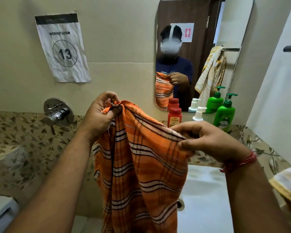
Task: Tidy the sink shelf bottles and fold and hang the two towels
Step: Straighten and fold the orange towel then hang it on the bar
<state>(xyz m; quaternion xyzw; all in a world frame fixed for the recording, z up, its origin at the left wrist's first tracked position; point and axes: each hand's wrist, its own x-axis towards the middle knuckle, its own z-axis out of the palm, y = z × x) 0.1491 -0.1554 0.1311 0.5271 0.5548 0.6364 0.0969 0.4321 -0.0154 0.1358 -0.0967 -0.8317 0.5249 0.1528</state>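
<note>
An orange towel (141, 165) with white and dark stripes hangs in front of me over the sink. My left hand (101, 113) pinches its upper left corner. My right hand (208, 142) grips the top edge further right, lower than the left. On the shelf under the mirror stand a red bottle (174, 116), a white pump bottle (198, 114) and a green pump bottle (224, 115). A yellow-striped towel (287, 184) shows at the right edge, and its reflection hangs from a rail in the mirror.
A white sink (207, 190) lies below the towel at the right. A chrome tap valve (58, 112) sticks out of the wall at the left. The mirror (191, 47) hangs above the shelf. A paper sign reading 13 (62, 47) is taped to the wall.
</note>
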